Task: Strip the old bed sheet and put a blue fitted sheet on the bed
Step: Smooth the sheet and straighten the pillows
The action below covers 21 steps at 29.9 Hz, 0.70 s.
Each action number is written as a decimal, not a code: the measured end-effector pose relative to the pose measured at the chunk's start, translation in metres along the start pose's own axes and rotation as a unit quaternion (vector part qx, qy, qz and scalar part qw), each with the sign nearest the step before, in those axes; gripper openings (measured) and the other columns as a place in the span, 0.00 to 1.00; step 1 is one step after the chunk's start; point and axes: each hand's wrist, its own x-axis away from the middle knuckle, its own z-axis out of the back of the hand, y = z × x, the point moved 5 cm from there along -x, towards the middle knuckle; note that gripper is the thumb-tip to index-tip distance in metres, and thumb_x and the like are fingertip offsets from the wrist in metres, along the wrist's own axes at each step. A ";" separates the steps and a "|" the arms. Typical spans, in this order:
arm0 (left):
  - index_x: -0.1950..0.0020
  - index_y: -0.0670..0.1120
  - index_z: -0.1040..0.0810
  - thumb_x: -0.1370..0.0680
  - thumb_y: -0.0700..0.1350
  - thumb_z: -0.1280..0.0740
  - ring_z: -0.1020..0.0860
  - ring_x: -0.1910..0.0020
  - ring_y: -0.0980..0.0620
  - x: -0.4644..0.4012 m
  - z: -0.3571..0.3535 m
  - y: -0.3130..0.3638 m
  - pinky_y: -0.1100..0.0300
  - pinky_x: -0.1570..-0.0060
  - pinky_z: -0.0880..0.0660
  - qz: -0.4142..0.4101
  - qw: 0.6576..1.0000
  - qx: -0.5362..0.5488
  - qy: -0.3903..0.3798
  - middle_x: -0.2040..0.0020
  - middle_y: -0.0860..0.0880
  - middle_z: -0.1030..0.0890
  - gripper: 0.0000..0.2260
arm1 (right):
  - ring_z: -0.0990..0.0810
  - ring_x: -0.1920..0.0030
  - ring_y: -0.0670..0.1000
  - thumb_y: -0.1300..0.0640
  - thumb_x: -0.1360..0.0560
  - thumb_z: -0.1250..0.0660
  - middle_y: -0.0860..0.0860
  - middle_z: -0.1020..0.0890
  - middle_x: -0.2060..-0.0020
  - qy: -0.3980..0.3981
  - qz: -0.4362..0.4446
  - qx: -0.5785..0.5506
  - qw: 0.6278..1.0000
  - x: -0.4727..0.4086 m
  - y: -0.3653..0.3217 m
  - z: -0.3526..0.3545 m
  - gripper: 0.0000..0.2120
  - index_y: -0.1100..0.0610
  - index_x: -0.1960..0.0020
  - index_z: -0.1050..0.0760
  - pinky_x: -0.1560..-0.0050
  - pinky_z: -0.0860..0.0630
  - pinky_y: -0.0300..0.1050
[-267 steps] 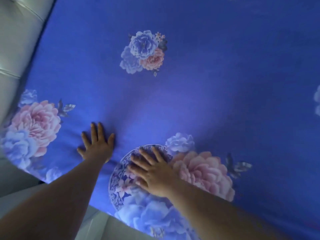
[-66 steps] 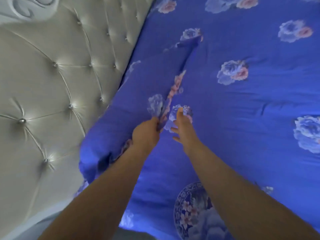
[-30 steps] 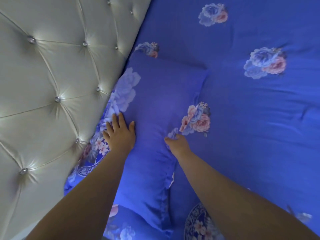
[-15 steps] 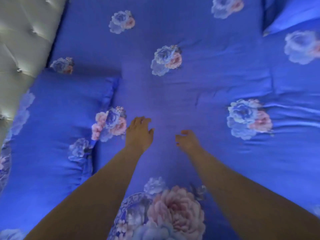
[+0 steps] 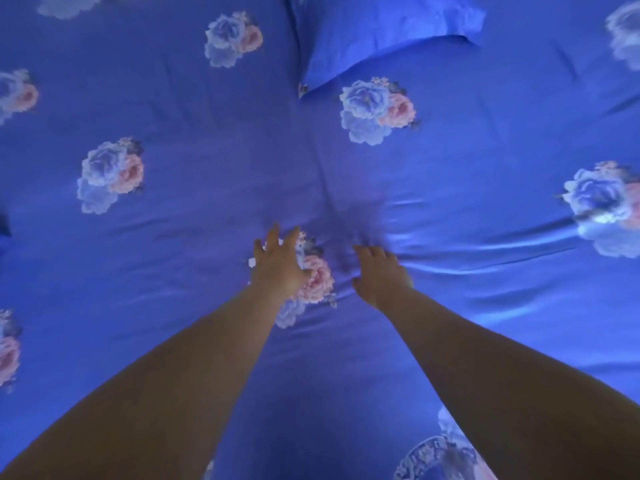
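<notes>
The blue fitted sheet (image 5: 194,209), printed with pink and pale-blue flowers, covers the whole bed and fills the view. My left hand (image 5: 278,261) lies flat on it with fingers spread, over a pink flower near the middle. My right hand (image 5: 379,273) rests palm down just to the right of it, fingers slightly curled on the cloth. Shiny creases (image 5: 467,244) run rightward from my right hand. Neither hand holds anything.
A matching blue pillow (image 5: 384,32) lies at the top, right of centre, its corner pointing toward the middle of the bed. A sliver of another dark-blue item shows at the left edge (image 5: 4,233).
The view has swung right, away from the headboard and the left pillow. Both hands have reached further across the sheet, and the far pillow now sits higher and more central.
</notes>
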 end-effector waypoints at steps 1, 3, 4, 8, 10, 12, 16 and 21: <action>0.22 0.53 0.50 0.28 0.57 0.29 0.55 0.23 0.45 -0.012 0.002 0.010 0.46 0.26 0.55 -0.002 1.000 -0.008 -0.005 0.22 0.44 0.55 0.42 | 0.36 0.30 0.58 0.53 0.23 0.38 0.53 0.35 0.30 0.030 -0.006 -0.024 0.999 -0.008 0.005 0.008 0.27 0.50 0.27 0.41 0.36 0.32 0.54; 0.22 0.52 0.52 0.28 0.59 0.30 0.57 0.23 0.47 -0.039 0.011 0.030 0.44 0.26 0.56 0.004 1.000 -0.009 -0.013 0.22 0.43 0.56 0.43 | 0.34 0.33 0.58 0.55 0.22 0.40 0.55 0.31 0.34 0.079 -0.010 -0.070 0.994 -0.027 0.013 0.028 0.21 0.53 0.30 0.36 0.38 0.32 0.52; 0.22 0.52 0.53 0.29 0.60 0.30 0.57 0.23 0.47 -0.053 0.017 0.038 0.43 0.26 0.56 0.009 1.000 -0.011 -0.013 0.22 0.43 0.57 0.44 | 0.33 0.33 0.58 0.55 0.23 0.40 0.55 0.30 0.35 0.092 -0.007 -0.092 0.991 -0.040 0.019 0.037 0.20 0.53 0.31 0.35 0.38 0.32 0.52; 0.22 0.52 0.61 0.32 0.62 0.28 0.60 0.23 0.44 -0.099 0.024 0.055 0.37 0.28 0.53 0.048 0.996 -0.047 -0.063 0.23 0.43 0.64 0.52 | 0.30 0.35 0.59 0.57 0.24 0.39 0.56 0.26 0.36 0.114 0.001 -0.178 0.977 -0.097 0.038 0.068 0.19 0.55 0.33 0.31 0.37 0.31 0.50; 0.23 0.53 0.63 0.32 0.61 0.27 0.60 0.24 0.41 -0.112 0.018 0.057 0.37 0.28 0.52 0.073 0.991 -0.051 -0.103 0.24 0.44 0.67 0.54 | 0.27 0.37 0.57 0.57 0.24 0.38 0.56 0.25 0.38 0.116 -0.001 -0.224 0.968 -0.120 0.041 0.080 0.18 0.56 0.34 0.29 0.38 0.30 0.48; 0.23 0.52 0.64 0.33 0.61 0.26 0.59 0.23 0.41 -0.124 0.011 0.058 0.37 0.28 0.51 0.082 0.986 -0.065 -0.127 0.24 0.42 0.67 0.55 | 0.24 0.41 0.56 0.56 0.23 0.37 0.55 0.22 0.41 0.112 -0.022 -0.287 0.951 -0.143 0.042 0.088 0.16 0.56 0.36 0.28 0.42 0.29 0.46; 0.22 0.50 0.63 0.33 0.62 0.27 0.59 0.23 0.41 -0.132 0.003 0.059 0.35 0.29 0.51 0.066 0.987 -0.083 -0.119 0.24 0.40 0.65 0.55 | 0.25 0.58 0.52 0.55 0.24 0.34 0.53 0.22 0.58 0.120 -0.059 -0.441 0.888 -0.188 0.031 0.111 0.07 0.56 0.49 0.22 0.57 0.29 0.43; 0.24 0.55 0.67 0.36 0.66 0.28 0.57 0.25 0.34 -0.142 -0.011 0.047 0.34 0.33 0.41 0.093 0.985 -0.080 -0.121 0.24 0.43 0.68 0.58 | 0.22 0.74 0.47 0.58 0.24 0.33 0.53 0.22 0.61 0.059 -0.090 -0.687 0.719 -0.254 -0.014 0.144 0.01 0.55 0.55 0.25 0.72 0.26 0.37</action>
